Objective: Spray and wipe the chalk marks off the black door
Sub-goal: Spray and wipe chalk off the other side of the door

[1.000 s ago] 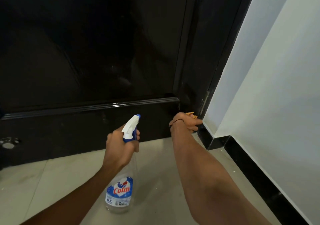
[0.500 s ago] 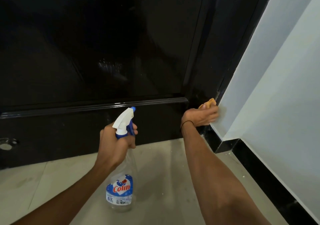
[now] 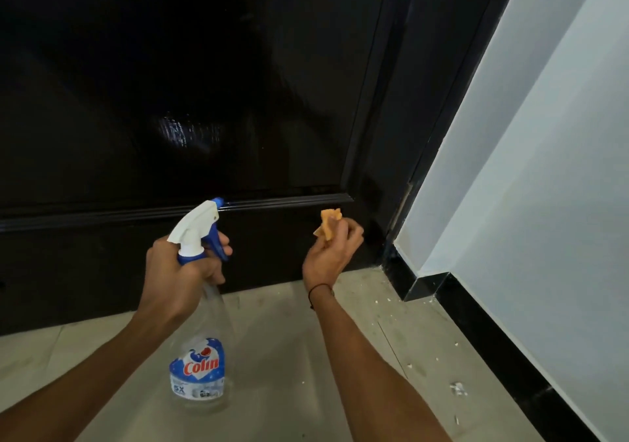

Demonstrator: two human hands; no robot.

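The glossy black door (image 3: pixel 190 94) fills the upper left, with a wet sheen patch near its middle and a raised rail low down. My left hand (image 3: pixel 180 271) grips the neck of a clear Colin spray bottle (image 3: pixel 199 370), its white and blue nozzle aimed up and right at the door. My right hand (image 3: pixel 332 254) holds a small orange cloth (image 3: pixel 328 222) bunched in its fingers, just in front of the door's lower right corner and apart from the surface. No chalk marks show on the dark panel.
The black door frame (image 3: pixel 418 108) meets a pale wall (image 3: pixel 531 176) on the right, with a black skirting (image 3: pixel 483 332) along its base. The beige tiled floor (image 3: pixel 299 356) carries white crumbs near the skirting.
My right hand came away from the door frame's bottom corner and moved left, turning palm-up with the cloth. The spray bottle rose slightly. My view shifted upward.
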